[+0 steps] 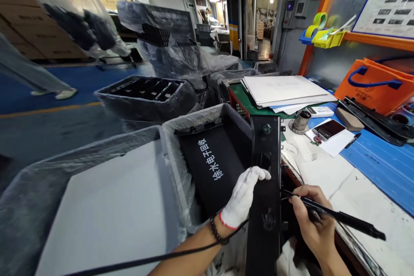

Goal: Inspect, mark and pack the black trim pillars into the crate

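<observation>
My left hand (243, 197), in a white glove, grips the left edge of a long black plastic panel (267, 189) that stands on edge between a bin and the workbench. My bare right hand (313, 220) is closed round a thin black pen-like tool (343, 217), its tip touching the panel's right side. The panel has a round knob near its top and small clips along its length.
A plastic-lined grey bin (200, 125) with a black sheet printed with white characters sits left of the panel. The workbench (362, 181) carries a paper stack (284, 90), phone (330, 128), cup (300, 120) and orange bag (378, 84). Another person's legs (35, 75) pass at far left.
</observation>
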`<act>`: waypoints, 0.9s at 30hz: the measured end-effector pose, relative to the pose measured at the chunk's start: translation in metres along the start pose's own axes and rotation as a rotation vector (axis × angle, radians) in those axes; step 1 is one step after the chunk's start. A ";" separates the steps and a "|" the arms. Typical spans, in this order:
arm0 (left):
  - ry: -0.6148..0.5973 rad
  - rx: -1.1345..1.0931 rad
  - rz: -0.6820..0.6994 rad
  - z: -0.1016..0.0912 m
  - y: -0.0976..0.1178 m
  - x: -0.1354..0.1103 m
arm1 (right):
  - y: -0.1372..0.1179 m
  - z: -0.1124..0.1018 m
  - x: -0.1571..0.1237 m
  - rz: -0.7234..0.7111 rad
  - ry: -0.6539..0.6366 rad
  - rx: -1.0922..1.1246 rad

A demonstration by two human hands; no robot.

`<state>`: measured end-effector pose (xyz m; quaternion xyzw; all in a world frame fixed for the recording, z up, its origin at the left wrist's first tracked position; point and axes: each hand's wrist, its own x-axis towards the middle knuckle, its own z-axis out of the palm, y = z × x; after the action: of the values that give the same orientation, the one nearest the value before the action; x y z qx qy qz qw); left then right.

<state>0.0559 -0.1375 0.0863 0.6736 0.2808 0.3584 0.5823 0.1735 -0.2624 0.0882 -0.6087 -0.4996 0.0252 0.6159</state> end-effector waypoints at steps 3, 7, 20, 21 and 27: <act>0.011 -0.001 -0.008 0.005 0.000 0.000 | 0.002 0.010 -0.004 -0.025 -0.016 0.013; 0.013 -0.056 -0.033 0.011 -0.003 -0.002 | 0.006 0.020 -0.003 -0.071 -0.015 -0.047; -0.019 -0.017 0.031 0.015 -0.010 -0.003 | 0.010 0.020 0.001 -0.079 -0.059 -0.051; -0.018 -0.014 0.036 0.015 -0.010 -0.003 | 0.010 0.020 0.000 -0.071 -0.063 -0.044; -0.006 -0.029 0.031 0.016 -0.009 -0.004 | 0.009 0.022 0.000 -0.053 -0.051 -0.018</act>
<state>0.0671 -0.1482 0.0758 0.6703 0.2633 0.3695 0.5873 0.1645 -0.2440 0.0764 -0.5999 -0.5312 0.0201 0.5980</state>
